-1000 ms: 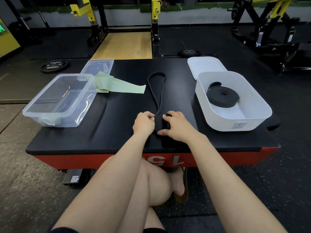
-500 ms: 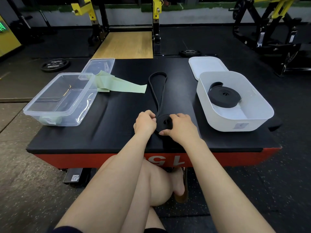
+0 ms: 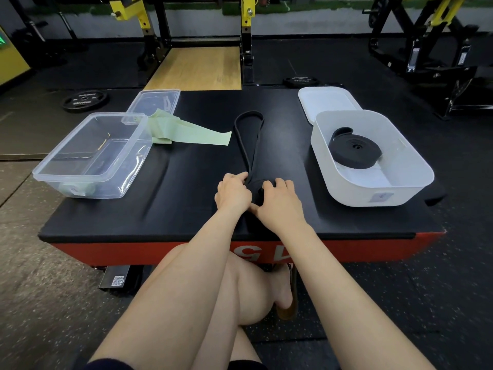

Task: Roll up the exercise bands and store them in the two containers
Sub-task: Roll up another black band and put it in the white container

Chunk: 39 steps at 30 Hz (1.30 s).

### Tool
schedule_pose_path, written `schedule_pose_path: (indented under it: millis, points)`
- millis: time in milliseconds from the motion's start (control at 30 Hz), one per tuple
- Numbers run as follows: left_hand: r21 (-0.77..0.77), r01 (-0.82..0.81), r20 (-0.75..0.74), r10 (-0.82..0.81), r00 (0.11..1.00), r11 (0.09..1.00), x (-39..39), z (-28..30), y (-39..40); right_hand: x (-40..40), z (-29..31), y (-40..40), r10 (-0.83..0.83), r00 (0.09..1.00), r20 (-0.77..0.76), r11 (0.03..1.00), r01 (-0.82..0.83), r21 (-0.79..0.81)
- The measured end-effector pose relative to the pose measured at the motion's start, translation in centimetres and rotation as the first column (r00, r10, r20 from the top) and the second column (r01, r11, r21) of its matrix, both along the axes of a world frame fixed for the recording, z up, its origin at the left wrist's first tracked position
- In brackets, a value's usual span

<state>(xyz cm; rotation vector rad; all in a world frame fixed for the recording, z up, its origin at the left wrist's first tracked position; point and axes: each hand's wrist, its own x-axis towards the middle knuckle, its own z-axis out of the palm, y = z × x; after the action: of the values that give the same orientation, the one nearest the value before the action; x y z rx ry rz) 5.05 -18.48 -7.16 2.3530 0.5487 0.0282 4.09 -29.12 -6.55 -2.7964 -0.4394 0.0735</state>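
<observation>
the rolled part of the black band [image 3: 256, 192] lies between the left hand [image 3: 232, 194] and the right hand [image 3: 279, 201], largely covered by them; how many turns it has cannot be told. both hands' fingertips curl out of sight onto the roll. the near corner of the white container [image 3: 373, 193] bears a label too small to read. the coiled band [image 3: 354, 150] inside it is partly hidden by the container's near wall. contents at the near end of the clear container [image 3: 88, 180] are blurred by its wall. the clear lid [image 3: 154, 101] is partly covered by the green band [image 3: 194, 133]. both forearms are cut off by the lower edge.
</observation>
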Motion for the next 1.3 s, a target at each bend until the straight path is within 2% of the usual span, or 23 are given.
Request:
schedule_pose_path:
  millis: [200,500,867,1033,1167,1300]
  points:
    - [-0.103,-0.001,0.004,0.001,1.000,0.995,-0.3,0.4,0.3,0.9,0.1,-0.7,0.086,0.994,-0.063,0.996,-0.085,0.025]
    - [-0.088,0.058,0.023,-0.057,0.998,0.994,-0.7,1.0,1.2,2.3,1.2,-1.8,0.231,0.957,-0.177,0.971,-0.238,-0.021]
    - [-0.101,0.000,0.015,0.001,1.000,0.995,-0.6,0.8,1.5,3.5,1.8,-2.3,0.332,0.905,-0.268,0.935,-0.353,-0.035]
    - [-0.065,-0.030,-0.005,0.030,1.000,0.997,-0.5,0.9,1.2,3.0,1.8,-2.4,0.246,0.927,-0.283,0.965,-0.262,-0.019]
    - [-0.066,-0.032,0.002,0.032,0.999,0.997,-0.4,0.9,1.0,1.4,1.4,-1.8,0.117,0.976,-0.182,0.989,-0.131,-0.069]
    - [-0.077,-0.029,0.017,0.030,0.999,0.997,-0.3,0.7,1.1,0.2,0.6,-1.2,0.070,0.991,-0.110,0.995,-0.077,-0.058]
